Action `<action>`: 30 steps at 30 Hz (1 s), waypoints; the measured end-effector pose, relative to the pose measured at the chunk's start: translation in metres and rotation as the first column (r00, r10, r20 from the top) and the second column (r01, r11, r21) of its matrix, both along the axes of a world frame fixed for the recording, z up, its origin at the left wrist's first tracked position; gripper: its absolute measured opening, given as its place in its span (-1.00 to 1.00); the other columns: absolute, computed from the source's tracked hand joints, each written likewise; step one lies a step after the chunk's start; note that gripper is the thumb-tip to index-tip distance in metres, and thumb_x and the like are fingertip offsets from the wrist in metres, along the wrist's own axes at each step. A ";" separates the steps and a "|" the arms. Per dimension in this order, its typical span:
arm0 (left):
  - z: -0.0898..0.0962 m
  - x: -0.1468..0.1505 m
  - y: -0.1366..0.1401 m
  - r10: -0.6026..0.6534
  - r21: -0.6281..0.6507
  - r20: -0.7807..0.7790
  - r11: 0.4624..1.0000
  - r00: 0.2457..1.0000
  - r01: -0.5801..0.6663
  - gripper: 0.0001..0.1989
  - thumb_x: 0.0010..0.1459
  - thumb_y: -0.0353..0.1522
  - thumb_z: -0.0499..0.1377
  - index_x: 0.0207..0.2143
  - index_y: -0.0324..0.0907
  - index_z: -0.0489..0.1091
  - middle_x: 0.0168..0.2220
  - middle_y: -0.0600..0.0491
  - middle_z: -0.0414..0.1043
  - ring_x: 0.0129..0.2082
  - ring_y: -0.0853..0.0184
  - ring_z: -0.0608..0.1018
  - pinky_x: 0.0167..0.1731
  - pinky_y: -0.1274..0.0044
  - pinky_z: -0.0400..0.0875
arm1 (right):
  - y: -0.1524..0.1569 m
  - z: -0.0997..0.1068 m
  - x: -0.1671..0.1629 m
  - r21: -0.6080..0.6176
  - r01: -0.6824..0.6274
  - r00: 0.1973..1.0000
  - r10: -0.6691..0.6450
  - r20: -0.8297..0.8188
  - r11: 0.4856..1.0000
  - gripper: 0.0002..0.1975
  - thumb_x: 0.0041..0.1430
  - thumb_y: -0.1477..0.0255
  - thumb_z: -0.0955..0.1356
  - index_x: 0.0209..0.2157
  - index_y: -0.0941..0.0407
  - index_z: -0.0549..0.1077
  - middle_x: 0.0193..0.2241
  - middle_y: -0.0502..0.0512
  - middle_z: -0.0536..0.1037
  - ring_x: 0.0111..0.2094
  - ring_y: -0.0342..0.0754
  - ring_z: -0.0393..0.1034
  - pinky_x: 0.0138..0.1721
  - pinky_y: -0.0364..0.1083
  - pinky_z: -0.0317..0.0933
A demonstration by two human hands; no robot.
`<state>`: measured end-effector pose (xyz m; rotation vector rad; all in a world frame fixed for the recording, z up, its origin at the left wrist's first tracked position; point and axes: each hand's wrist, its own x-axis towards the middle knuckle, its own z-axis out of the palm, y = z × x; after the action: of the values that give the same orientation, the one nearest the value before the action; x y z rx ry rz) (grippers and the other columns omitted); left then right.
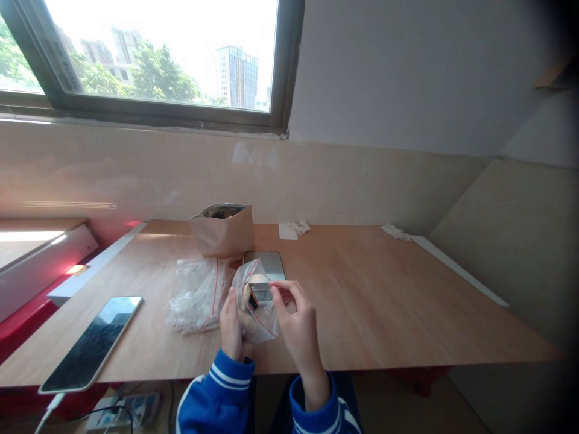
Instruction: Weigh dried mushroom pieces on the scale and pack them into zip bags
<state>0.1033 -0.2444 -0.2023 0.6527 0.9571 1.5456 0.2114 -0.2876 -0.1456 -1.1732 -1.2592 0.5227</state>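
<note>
A clear zip-lock bag [260, 325] with a red seal line is held up over the near part of the table. Inside it are something pale tan and a small black piece, too small to name. My left hand [231, 325] grips the bag's left side, with the thumb up. At the upper right of the bag, the thumb and forefinger of my right hand [296, 313] are pinched together on its edge. More clear zip-lock bags [196, 295] lie in a pile just left of my left hand. Behind the held bag is a flat silver-grey plate [274, 262], partly covered by it.
A brown paper pouch [224, 232] stands with its top gaping behind the pile. To the left lies a phone [93, 346] with a white cable [49, 413]. Crumpled tissue [298, 228] is by the wall. A power strip [124, 413] sits below the table's edge [407, 364].
</note>
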 end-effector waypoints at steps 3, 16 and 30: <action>-0.002 -0.001 0.000 0.004 -0.042 0.006 0.999 1.000 -0.004 -0.57 0.01 -0.09 0.21 -0.21 -0.26 0.48 -0.26 -0.07 0.56 -0.25 0.24 0.57 -0.18 0.47 0.44 | 0.006 -0.006 -0.007 -0.052 -0.060 0.995 0.064 0.079 0.997 -0.82 0.19 0.41 0.26 -0.25 0.10 0.49 -0.27 0.10 0.52 -0.28 -0.09 0.43 -0.24 -0.14 0.31; -0.002 -0.002 -0.005 -0.096 -0.003 -0.197 0.995 0.976 0.097 -0.62 -0.02 -0.13 0.25 -0.29 -0.27 0.55 -0.38 -0.01 0.57 -0.28 0.25 0.55 -0.21 0.53 0.39 | 0.022 -0.040 -0.020 -0.171 0.030 0.985 -0.058 -0.161 0.985 -0.63 -0.15 0.42 0.45 -0.20 0.12 0.46 -0.32 0.10 0.54 -0.35 -0.03 0.43 -0.35 -0.11 0.32; 0.009 -0.021 0.001 -0.020 -0.151 -0.033 0.988 0.999 0.015 -0.62 0.13 -0.16 0.10 -0.20 -0.27 0.48 -0.25 -0.05 0.57 -0.19 0.20 0.56 -0.16 0.45 0.42 | 0.014 -0.020 -0.015 -0.170 -0.221 0.885 0.125 -0.449 0.960 -0.65 -0.06 0.30 0.45 -0.24 0.17 0.42 -0.26 0.15 0.56 -0.24 -0.02 0.47 -0.19 -0.07 0.35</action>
<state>0.0819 -0.2433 -0.1937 0.5801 1.0805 1.4349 0.1963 -0.2739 -0.1654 -1.0475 -0.9357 1.0202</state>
